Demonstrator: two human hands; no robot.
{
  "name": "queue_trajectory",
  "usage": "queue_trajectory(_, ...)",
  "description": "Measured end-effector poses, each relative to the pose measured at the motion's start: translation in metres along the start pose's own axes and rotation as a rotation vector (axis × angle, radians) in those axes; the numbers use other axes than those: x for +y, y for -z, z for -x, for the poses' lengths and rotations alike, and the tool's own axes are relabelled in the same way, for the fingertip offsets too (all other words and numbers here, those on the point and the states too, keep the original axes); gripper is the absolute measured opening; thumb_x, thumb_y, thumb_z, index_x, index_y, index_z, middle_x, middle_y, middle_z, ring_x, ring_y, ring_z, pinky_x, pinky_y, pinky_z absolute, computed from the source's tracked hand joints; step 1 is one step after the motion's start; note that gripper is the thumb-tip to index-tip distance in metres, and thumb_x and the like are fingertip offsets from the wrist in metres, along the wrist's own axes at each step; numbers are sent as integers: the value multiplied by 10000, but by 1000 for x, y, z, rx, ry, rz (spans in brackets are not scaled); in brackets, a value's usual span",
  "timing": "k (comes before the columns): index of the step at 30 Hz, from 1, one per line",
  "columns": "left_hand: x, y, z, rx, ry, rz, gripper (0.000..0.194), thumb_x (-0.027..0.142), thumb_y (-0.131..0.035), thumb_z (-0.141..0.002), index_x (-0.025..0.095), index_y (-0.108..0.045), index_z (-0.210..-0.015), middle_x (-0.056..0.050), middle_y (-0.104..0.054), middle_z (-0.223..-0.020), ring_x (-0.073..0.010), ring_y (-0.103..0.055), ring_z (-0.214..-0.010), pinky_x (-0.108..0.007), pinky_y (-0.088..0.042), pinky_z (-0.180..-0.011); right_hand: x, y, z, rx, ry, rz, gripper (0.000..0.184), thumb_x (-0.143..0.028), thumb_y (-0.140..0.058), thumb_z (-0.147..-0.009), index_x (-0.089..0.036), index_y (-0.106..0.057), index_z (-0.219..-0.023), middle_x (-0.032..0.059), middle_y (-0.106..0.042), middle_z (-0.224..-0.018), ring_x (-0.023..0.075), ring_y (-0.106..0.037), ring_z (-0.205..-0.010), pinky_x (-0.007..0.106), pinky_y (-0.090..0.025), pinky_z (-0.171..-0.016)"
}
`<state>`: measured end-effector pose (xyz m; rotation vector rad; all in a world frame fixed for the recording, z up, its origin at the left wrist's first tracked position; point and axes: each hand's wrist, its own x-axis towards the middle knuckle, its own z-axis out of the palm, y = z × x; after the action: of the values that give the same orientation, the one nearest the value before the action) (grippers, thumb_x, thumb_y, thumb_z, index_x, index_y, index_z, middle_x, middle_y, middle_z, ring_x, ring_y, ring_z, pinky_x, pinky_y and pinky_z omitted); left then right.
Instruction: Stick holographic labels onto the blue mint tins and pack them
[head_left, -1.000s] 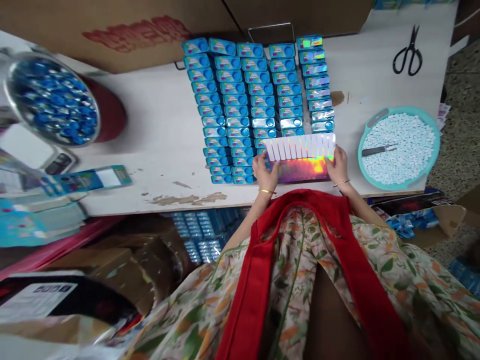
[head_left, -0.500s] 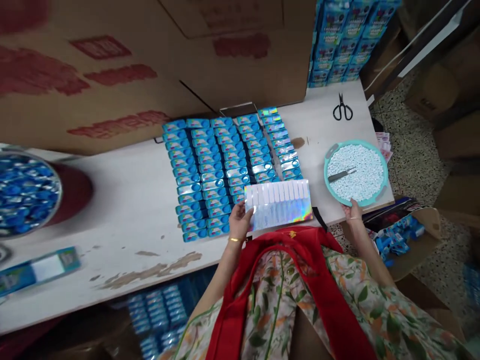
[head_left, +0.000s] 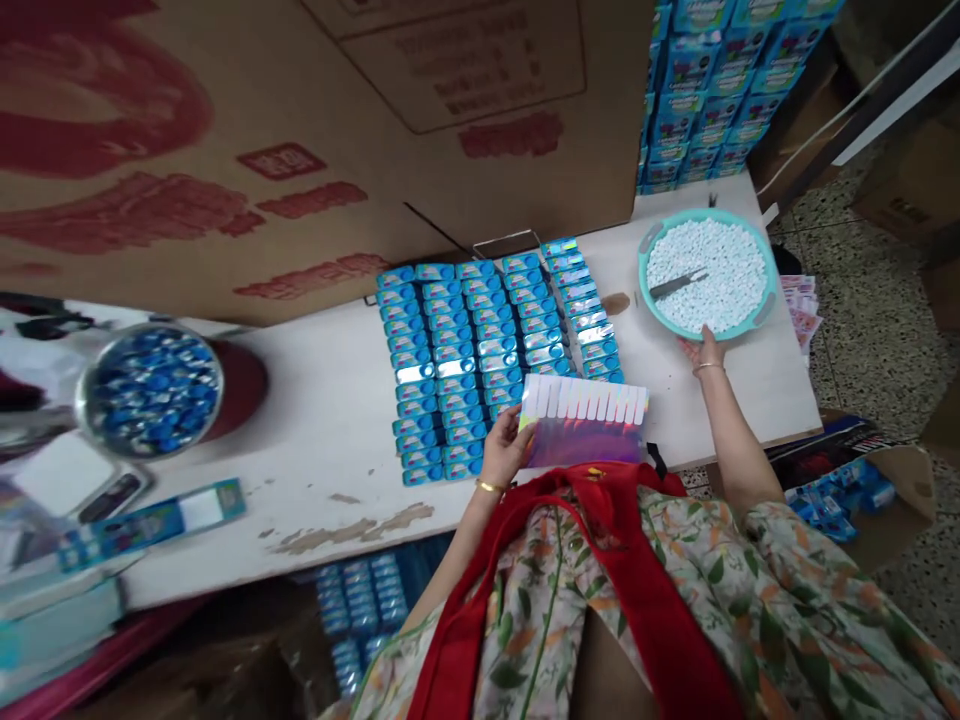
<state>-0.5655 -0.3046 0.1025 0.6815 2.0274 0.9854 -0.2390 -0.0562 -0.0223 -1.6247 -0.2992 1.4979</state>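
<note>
By the tins: iridescent sheet [head_left: 586,412], pale-tabbed | left grip [head_left: 507,450] pinching sheet | right grip [head_left: 705,352] on basin rim [head_left: 766,300]

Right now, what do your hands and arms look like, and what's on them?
Both hands are bare, no gloves. My left hand has a gold-coloured bracelet at the wrist; my right hand has a thin bangle. My loose sleeves are pale, with green leaves and orange patches.
</note>
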Motion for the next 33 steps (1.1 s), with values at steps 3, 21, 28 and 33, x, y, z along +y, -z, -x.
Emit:
queue_trajectory(3, 21, -12, 6, 86, -1, 5, 574, 513, -840, -570, 195, -655, -1010, -28, -693, -872, -191, -672, -866, -331, -546, -867, 10, -23, 37, -194, 78, 300, 704, -756, -516, -804, -188, -485, -1219, 121, -681, -1057, 238, -730, -863, 461, -628, -746)
queue_trajectory(21, 156, 28, 30, 33, -844, -337, 479, 643, -519, -953, 211, -605, -764, -13, -570, -770, -162, -581, -796, -341, -510, -834, -42, -123, 240, -1326, 1145, 834, 912, -765, -672, -760, -254, -502, -1496, 86, -580, -1494, 309, -527, -1410, 516, -406, -1212)
queue_trajectory(28, 174, 40, 38, 183, -935, -445, 498, 650, -450, -981, 207, -599, -810, -55, -657, -1176, -254, -611, -1242, -542, -393, -1180, -65, -126, 270, -1348, 1041, 815, 985, -798, -740, -646, -286, -541, -1464, 64, -651, -1392, 341, -619, -1286, 535, -491, -1109)
queue_trajectory(33, 168, 43, 36, 206, -926, -262, 436, 598, -420, -1016, 226, -553, -832, -15, -668, -900, -169, -691, -912, -368, -575, -892, -59, -120, 249, -1316, 986, 783, 1006, -827, -738, -613, -303, -541, -1449, 64, -591, -1455, 352, -539, -1374, 568, -451, -1151)
